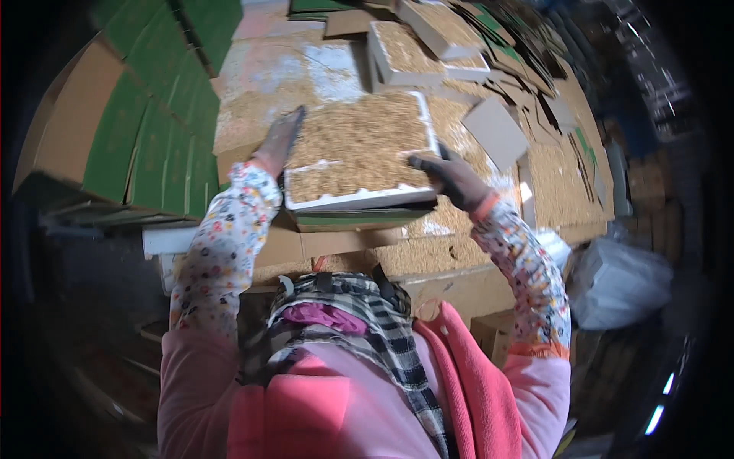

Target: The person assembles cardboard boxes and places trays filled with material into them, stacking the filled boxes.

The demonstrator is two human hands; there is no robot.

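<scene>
A white foam box (pixel 359 200) brimming with loose tan shavings-like material (pixel 359 141) is between my hands, in front of my body. My left hand (pixel 280 143), in a dark glove, presses along the box's left side, its fingers partly hidden. On the right side, my right hand (pixel 454 177), also gloved, grips the wall with the thumb near the rim. Just below the foam box's near edge shows a green and brown cardboard carton (pixel 359 219); whether the two touch I cannot tell. The loose material looks smeared by motion.
Green and brown cartons (pixel 164 122) are stacked at the left. More filled white foam boxes (pixel 405 57) stand at the far side of the table, which is strewn with tan material. Flat cardboard pieces (pixel 495 131) lie at the right, and a clear plastic bag (pixel 621 283) sits beyond my right arm.
</scene>
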